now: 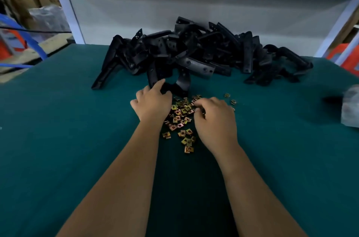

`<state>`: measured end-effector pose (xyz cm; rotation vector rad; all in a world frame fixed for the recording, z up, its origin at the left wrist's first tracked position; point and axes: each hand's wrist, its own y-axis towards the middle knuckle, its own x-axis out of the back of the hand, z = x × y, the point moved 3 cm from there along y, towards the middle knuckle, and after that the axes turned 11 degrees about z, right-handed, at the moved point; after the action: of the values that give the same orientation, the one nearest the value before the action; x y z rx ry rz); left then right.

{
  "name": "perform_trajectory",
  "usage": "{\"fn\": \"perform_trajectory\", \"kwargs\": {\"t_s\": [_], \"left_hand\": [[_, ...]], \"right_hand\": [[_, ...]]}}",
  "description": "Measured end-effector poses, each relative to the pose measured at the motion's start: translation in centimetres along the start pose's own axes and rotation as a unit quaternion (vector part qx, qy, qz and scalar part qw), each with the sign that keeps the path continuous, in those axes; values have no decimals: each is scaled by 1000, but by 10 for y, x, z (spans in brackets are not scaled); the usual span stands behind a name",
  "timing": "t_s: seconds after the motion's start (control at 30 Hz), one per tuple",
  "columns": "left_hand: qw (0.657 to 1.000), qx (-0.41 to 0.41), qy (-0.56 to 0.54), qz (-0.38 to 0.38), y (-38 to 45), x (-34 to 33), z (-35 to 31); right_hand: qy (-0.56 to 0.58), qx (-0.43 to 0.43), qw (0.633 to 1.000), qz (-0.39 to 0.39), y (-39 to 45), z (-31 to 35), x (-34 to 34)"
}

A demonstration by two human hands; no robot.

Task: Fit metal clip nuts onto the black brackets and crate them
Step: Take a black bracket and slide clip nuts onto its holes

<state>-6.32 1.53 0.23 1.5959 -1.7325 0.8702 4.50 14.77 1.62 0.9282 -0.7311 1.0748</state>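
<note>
A big heap of black brackets (196, 52) lies at the back of the green table (58, 139). In front of it is a scatter of several gold metal clip nuts (181, 120). My left hand (152, 103) reaches to the heap's front edge, its fingers curled round a black bracket (180, 86) that still lies on the table. My right hand (214, 118) sits over the right side of the nuts with its fingers curled down into them; what the fingertips hold is hidden.
A white frame and grey panel (194, 7) close off the table's back. A blurred clear plastic bag (349, 106) lies at the right edge. Cardboard boxes and blue strapping (29, 42) stand off the table to the left. No crate is in view.
</note>
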Motion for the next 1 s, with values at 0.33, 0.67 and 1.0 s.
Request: {"fn": "perform_trajectory", "kwargs": {"t_s": [0.33,0.67,1.0], "left_hand": [[893,-7,-429,-133,-43,20,14],[829,-143,-540,-5,-43,29,4],[702,-122,-700,54,-45,22,-5]], "right_hand": [[78,11,995,-61,-4,2,10],[398,-83,897,-172,-3,-14,22],[596,-104,789,-112,0,-15,20]]}}
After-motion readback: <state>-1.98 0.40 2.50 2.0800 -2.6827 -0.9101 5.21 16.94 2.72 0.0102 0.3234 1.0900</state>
